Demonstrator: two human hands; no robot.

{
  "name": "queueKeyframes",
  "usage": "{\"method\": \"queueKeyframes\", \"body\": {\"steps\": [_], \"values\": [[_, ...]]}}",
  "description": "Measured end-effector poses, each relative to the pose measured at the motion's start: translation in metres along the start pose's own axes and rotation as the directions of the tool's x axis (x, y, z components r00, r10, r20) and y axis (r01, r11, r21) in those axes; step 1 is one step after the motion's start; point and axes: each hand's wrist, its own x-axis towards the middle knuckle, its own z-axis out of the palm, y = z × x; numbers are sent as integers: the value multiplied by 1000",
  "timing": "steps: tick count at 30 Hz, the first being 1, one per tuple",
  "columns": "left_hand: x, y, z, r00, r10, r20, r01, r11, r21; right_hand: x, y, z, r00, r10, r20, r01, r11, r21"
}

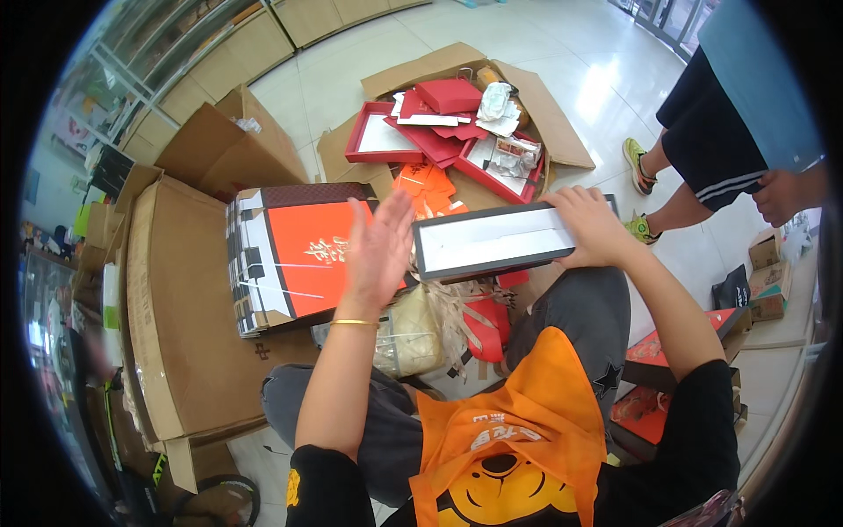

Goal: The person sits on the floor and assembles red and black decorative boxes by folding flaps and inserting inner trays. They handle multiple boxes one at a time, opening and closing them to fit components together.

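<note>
My right hand (584, 221) grips the right end of a long black-edged box (487, 239) with a white panel facing up, thumb on the near side and fingers over the far side. Beside the box's left end, my left hand (379, 255) is raised with its fingers stretched out and nothing in it. Whether its edge touches the box, I cannot tell. Left of that hand lies a stack of red-orange gift bags (303, 255) with white cord handles. Below the box are a clear-wrapped cream bundle (408, 334), pale ribbons (452, 325) and a red piece (486, 329).
An open carton (562, 119) ahead holds red boxes (448, 97) and crumpled packaging. Large brown cartons (189, 307) stand at the left. Another person's legs and hand (790, 195) are at the right. Red decorated boxes (641, 413) lie by my right knee.
</note>
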Motion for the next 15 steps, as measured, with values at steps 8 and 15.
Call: {"method": "queueKeyframes", "body": {"steps": [8, 15], "values": [[-26, 86, 6, 924, 265, -276, -215, 957, 196, -25, 9, -74, 926, 204, -318, -120, 957, 264], [-54, 125, -4, 781, 383, -494, -76, 842, 533, -4, 0, -31, 779, 579, -242, 212, 120, 970]]}}
